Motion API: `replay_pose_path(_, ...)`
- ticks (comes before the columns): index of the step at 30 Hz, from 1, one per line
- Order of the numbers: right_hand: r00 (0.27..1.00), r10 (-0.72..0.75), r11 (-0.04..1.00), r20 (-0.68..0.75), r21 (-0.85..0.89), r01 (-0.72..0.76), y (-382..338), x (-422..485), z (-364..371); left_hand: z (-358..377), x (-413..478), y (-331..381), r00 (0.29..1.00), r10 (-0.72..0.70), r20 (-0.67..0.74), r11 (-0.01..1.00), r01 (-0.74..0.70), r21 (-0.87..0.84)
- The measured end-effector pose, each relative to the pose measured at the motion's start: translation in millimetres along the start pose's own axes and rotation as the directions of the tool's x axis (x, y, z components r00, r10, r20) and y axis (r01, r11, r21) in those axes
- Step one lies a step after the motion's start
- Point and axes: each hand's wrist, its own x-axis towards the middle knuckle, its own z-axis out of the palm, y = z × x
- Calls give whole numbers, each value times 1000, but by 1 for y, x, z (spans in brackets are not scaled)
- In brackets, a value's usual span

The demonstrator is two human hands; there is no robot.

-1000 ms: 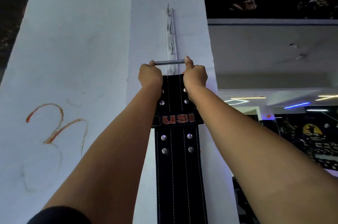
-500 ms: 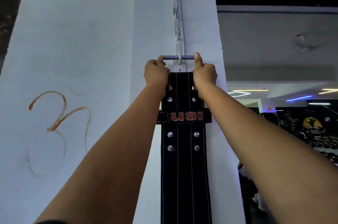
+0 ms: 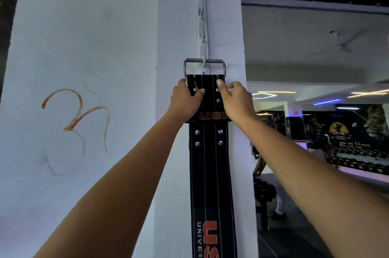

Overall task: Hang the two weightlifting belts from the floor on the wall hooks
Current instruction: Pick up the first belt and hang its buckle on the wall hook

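A black weightlifting belt (image 3: 210, 173) with red USI lettering hangs down the white pillar. Its metal buckle (image 3: 204, 61) rests over the lowest hook (image 3: 203, 61) of a vertical white hook rail (image 3: 201, 26). My left hand (image 3: 186, 101) grips the belt's left edge just below the buckle, thumb across the front. On the right edge, at the same height, my right hand (image 3: 235, 100) pinches the belt between thumb and fingers. Three higher hooks on the rail carry nothing. A second belt is not in view.
The white pillar (image 3: 88, 47) bears an orange painted symbol (image 3: 75, 118) on its left face. To the right the gym opens out, with a dumbbell rack (image 3: 357, 158) along a dark mural wall and a person (image 3: 261, 165) standing behind the pillar's edge.
The buckle went up and dropped onto the lowest hook. Both hands slid down from the buckle bar to the belt's leather edges below it.
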Motion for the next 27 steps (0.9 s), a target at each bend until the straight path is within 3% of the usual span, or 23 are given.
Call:
replay_pose_path(7,999,17,997,49,-82,-13,0,-75,-19,-19,-81,-6,998,36,57,983,-46,178)
replay_pose_path(16,965,43,995,259,-96,-18,1,-187,-58,-39,-207,0,991,-112,80,965,89,245)
replay_pose_path(21,904,80,993,420,-113,-36,5,-262,-85,-46,-296,2,963,-263,62,921,232,314)
replay_pose_path(27,764,77,996,640,-91,-25,0,-366,-106,-60,-417,2,878,-478,25,823,438,361)
